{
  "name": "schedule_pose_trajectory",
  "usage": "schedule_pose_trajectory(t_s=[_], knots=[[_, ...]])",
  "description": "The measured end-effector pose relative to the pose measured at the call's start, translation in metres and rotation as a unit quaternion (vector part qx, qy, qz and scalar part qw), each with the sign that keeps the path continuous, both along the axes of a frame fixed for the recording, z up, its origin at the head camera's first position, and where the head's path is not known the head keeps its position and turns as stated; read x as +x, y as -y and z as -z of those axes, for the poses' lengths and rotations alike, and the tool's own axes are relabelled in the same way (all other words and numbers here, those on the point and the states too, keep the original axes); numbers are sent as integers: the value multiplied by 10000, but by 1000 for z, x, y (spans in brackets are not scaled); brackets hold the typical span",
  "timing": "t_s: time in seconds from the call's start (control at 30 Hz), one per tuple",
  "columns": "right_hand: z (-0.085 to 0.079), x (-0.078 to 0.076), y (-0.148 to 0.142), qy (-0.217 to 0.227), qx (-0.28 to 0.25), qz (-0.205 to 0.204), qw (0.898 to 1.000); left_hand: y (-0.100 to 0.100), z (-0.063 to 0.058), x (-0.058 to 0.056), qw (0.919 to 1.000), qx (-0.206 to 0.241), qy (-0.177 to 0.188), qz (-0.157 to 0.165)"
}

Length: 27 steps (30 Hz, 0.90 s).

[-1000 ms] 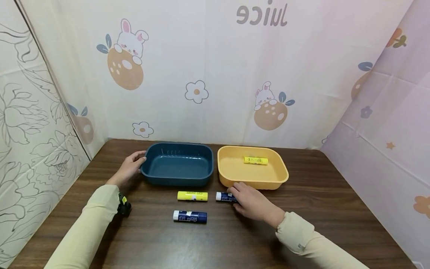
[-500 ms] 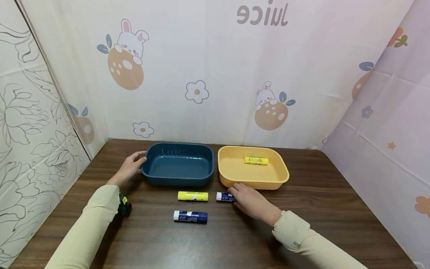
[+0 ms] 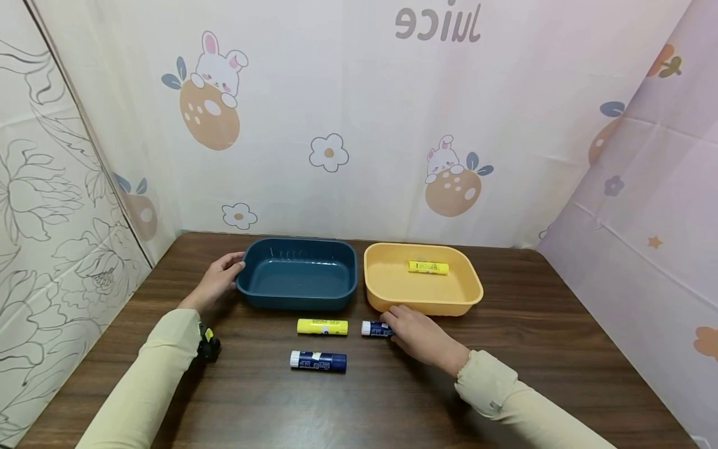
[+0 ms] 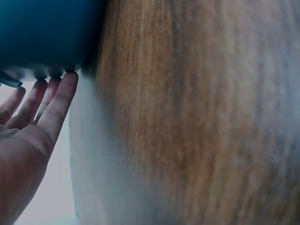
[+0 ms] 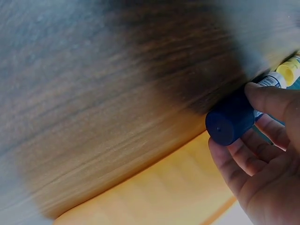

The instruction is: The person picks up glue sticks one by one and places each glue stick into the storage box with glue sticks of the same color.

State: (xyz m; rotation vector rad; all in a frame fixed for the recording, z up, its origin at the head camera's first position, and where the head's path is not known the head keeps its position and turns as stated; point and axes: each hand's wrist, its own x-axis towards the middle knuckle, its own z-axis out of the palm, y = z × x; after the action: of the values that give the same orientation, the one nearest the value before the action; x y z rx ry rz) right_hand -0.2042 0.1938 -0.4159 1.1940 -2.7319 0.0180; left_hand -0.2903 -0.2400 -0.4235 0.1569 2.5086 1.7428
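My right hand (image 3: 422, 338) pinches a dark blue glue stick (image 3: 374, 328) that lies in front of the yellow tray. In the right wrist view, the thumb and fingers flank the stick's blue end (image 5: 229, 119). At the far left, my left hand (image 3: 213, 284) touches the dark blue tray (image 3: 297, 302); its fairly straight fingertips (image 4: 69, 80) meet the tray's outer wall. Between the hands lie a yellow glue stick (image 3: 322, 327) and, nearer the front, another dark blue glue stick with a white end (image 3: 318, 362).
The yellow tray (image 3: 423, 308) stands right of the dark blue one, with a yellow glue stick (image 3: 428, 267) lying inside. Both trays are on a dark wooden table (image 3: 359, 411). A patterned curtain (image 3: 359, 112) hangs behind. Something small and black (image 3: 209, 345) is at the left wrist.
The right wrist and sleeve have shifted slightly left over the past second, while the fingers stay at the blue glue stick. The left hand and both trays have not visibly moved.
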Motion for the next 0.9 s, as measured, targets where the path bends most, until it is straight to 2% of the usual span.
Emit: schedule_pose_trajectory(t_s=[0.43,0.9], knots=[[-18,2,6,104,-169,-48,9998,0,-1,-1,9999,54,96,21],[-53,-1,20,110,-91,-93,9999,-1,-1,-2,10000,10,84,-3]])
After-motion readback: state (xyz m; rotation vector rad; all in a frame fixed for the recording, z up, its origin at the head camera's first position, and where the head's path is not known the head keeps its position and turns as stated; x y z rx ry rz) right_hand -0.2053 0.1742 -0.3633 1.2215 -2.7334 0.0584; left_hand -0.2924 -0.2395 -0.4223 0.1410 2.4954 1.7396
